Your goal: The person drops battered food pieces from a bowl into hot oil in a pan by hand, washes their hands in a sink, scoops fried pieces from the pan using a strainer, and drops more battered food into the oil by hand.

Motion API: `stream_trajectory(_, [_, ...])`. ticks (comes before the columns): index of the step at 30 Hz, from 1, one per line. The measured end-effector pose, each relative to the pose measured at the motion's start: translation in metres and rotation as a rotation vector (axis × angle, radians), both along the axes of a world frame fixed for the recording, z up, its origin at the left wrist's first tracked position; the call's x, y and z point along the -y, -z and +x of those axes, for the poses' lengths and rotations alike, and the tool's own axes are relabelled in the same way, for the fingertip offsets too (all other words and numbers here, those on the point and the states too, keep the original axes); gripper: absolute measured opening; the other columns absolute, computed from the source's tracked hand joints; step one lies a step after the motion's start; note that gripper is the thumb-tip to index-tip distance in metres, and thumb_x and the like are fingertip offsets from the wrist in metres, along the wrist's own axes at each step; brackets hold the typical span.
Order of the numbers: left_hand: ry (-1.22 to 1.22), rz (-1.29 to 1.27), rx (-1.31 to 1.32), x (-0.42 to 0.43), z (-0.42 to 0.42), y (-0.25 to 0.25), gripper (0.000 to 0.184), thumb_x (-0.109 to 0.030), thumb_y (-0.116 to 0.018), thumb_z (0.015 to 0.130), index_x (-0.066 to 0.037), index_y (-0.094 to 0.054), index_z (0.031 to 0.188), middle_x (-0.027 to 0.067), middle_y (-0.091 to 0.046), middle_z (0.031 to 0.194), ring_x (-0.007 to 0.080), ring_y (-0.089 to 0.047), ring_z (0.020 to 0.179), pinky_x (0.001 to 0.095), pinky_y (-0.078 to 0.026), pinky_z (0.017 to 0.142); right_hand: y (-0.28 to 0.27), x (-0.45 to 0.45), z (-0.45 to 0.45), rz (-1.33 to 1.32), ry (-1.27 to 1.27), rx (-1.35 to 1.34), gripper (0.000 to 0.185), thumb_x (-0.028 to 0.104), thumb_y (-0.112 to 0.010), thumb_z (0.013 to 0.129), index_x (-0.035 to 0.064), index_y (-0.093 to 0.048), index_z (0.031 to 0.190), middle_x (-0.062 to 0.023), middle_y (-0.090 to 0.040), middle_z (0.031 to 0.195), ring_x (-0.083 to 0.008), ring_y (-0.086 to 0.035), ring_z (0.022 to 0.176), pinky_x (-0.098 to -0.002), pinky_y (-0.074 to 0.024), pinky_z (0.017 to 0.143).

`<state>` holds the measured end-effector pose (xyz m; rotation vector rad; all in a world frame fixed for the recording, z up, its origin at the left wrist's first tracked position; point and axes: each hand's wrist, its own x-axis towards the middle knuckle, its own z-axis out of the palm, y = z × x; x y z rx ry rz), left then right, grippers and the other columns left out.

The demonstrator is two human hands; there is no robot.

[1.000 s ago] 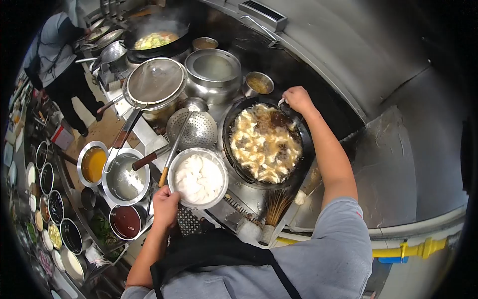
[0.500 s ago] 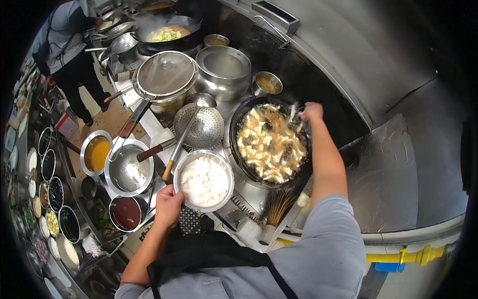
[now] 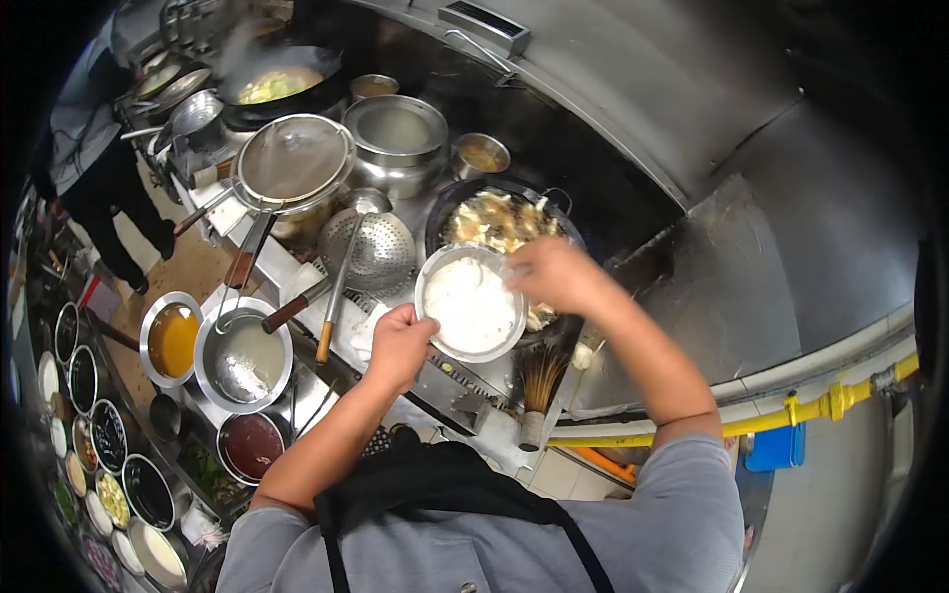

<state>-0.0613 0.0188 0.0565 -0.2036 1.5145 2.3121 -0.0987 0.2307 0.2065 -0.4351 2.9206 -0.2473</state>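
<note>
My left hand (image 3: 400, 346) grips the left rim of a metal bowl (image 3: 472, 358) filled with white, batter-coated pieces (image 3: 469, 301). At the bowl's right rim is my right hand (image 3: 552, 272), fingers pinched together and pointing into the bowl; what they hold, if anything, is too small to tell. Behind the bowl and partly hidden by it, pale golden pieces (image 3: 499, 219) fry in bubbling oil in a black wok (image 3: 440, 211). A perforated ladle (image 3: 368, 252) lies left of the bowl.
A bamboo brush (image 3: 539, 390) stands at the stove's front edge. To the left are a pot of orange liquid (image 3: 173, 341), a bowl of cloudy liquid (image 3: 247, 361) and a pot of red sauce (image 3: 251, 445). A round strainer (image 3: 295, 158) rests on a pot. A co-worker (image 3: 94, 188) stands far left.
The bowl in my left hand has moved right and up, to the wok's front edge. My right hand has come back from the wok's far right side to the bowl. The camera view has shifted.
</note>
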Motion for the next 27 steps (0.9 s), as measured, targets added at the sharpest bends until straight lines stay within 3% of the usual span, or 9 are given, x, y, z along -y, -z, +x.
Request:
stream_trajectory(2, [0.03, 0.056, -0.015, -0.011, 0.0, 0.0, 0.01, -0.005, -0.062, 0.079, -0.007, -0.056, 0.071, 0.0008, -0.058, 0.068, 0.0089, -0.055, 0.059, 0.0239, -0.048, 0.052, 0.042, 0.008, 0.009, -0.045, -0.018, -0.135, 0.037, 0.025, -0.071, 0.071, 0.0025, -0.069, 0.101, -0.0205, -0.067, 0.098, -0.0346, -0.064, 0.094, -0.0388, -0.051, 0.085])
stream_trajectory(4, [0.05, 0.071, -0.014, -0.02, 0.002, -0.004, 0.007, -0.004, -0.06, 0.08, -0.008, -0.057, 0.076, -0.0014, -0.057, 0.069, 0.0063, -0.053, 0.056, 0.0222, -0.046, 0.049, 0.045, 0.023, 0.016, 0.044, -0.001, -0.032, 0.036, 0.022, -0.07, 0.069, 0.0041, -0.07, 0.099, -0.0202, -0.067, 0.099, -0.034, -0.064, 0.094, -0.0393, -0.0504, 0.087])
stream_trajectory(10, [0.105, 0.038, 0.044, -0.027, 0.01, 0.025, 0.004, -0.005, -0.06, 0.078, -0.004, -0.058, 0.075, 0.0017, -0.059, 0.069, 0.0104, -0.056, 0.057, 0.0245, -0.047, 0.049, 0.03, -0.005, 0.018, 0.055, -0.069, -0.097, 0.026, 0.018, -0.067, 0.068, 0.0019, -0.071, 0.088, -0.0203, -0.067, 0.081, -0.0333, -0.066, 0.076, -0.0391, -0.0522, 0.074])
stream_trajectory(14, [0.109, 0.006, 0.013, -0.031, 0.009, 0.033, 0.003, -0.003, -0.059, 0.078, -0.003, -0.058, 0.076, 0.0028, -0.059, 0.07, 0.0108, -0.057, 0.058, 0.0254, -0.048, 0.05, -0.004, -0.027, 0.016, -0.19, 0.163, -0.154, 0.019, 0.015, -0.067, 0.077, 0.0012, -0.071, 0.089, -0.0154, -0.067, 0.075, -0.0192, -0.065, 0.068, -0.031, -0.0509, 0.066])
stream_trajectory(18, [0.065, 0.024, 0.063, -0.03, 0.008, 0.044, 0.002, -0.001, -0.058, 0.078, -0.002, -0.058, 0.076, 0.0044, -0.059, 0.073, 0.0117, -0.059, 0.06, 0.0258, -0.05, 0.051, -0.02, -0.069, -0.008, -0.31, 0.262, -0.307, 0.018, 0.01, -0.068, 0.075, 0.0008, -0.069, 0.091, -0.0127, -0.068, 0.077, -0.0166, -0.064, 0.071, -0.0294, -0.0502, 0.07])
stream_trajectory(20, [0.023, -0.006, 0.098, -0.025, 0.01, 0.039, 0.002, -0.002, -0.058, 0.079, -0.003, -0.058, 0.076, 0.0041, -0.06, 0.073, 0.0112, -0.059, 0.061, 0.0248, -0.051, 0.051, -0.023, -0.088, -0.024, -0.208, 0.221, -0.344, 0.02, 0.009, -0.068, 0.074, 0.0006, -0.069, 0.092, -0.0114, -0.068, 0.077, -0.0175, -0.064, 0.072, -0.0296, -0.0503, 0.071])
stream_trajectory(22, [0.016, -0.047, 0.085, -0.015, 0.012, 0.046, 0.002, -0.002, -0.058, 0.079, -0.002, -0.059, 0.077, 0.0039, -0.06, 0.073, 0.0103, -0.058, 0.06, 0.0244, -0.05, 0.051, -0.009, -0.107, -0.041, -0.179, 0.215, -0.368, 0.022, 0.011, -0.069, 0.071, 0.0047, -0.07, 0.092, -0.0178, -0.068, 0.084, -0.0335, -0.066, 0.082, -0.0369, -0.0514, 0.075])
stream_trajectory(24, [-0.011, -0.052, 0.071, -0.006, 0.014, 0.058, 0.003, -0.002, -0.058, 0.079, -0.002, -0.06, 0.077, 0.0033, -0.061, 0.072, 0.0093, -0.057, 0.059, 0.0235, -0.05, 0.051, 0.007, -0.122, -0.051, -0.136, 0.228, -0.353, 0.022, 0.01, -0.069, 0.07, 0.0049, -0.071, 0.091, -0.0182, -0.067, 0.086, -0.0347, -0.066, 0.083, -0.038, -0.0514, 0.076])
stream_trajectory(27, [-0.072, -0.061, 0.109, 0.006, 0.023, 0.036, 0.005, -0.002, -0.058, 0.079, -0.003, -0.059, 0.075, 0.0025, -0.06, 0.07, 0.008, -0.055, 0.056, 0.0229, -0.049, 0.05, 0.042, -0.14, -0.061, -0.054, 0.264, -0.29, 0.02, 0.01, -0.068, 0.068, 0.0062, -0.072, 0.087, -0.0195, -0.067, 0.087, -0.0362, -0.065, 0.084, -0.0398, -0.0516, 0.077])
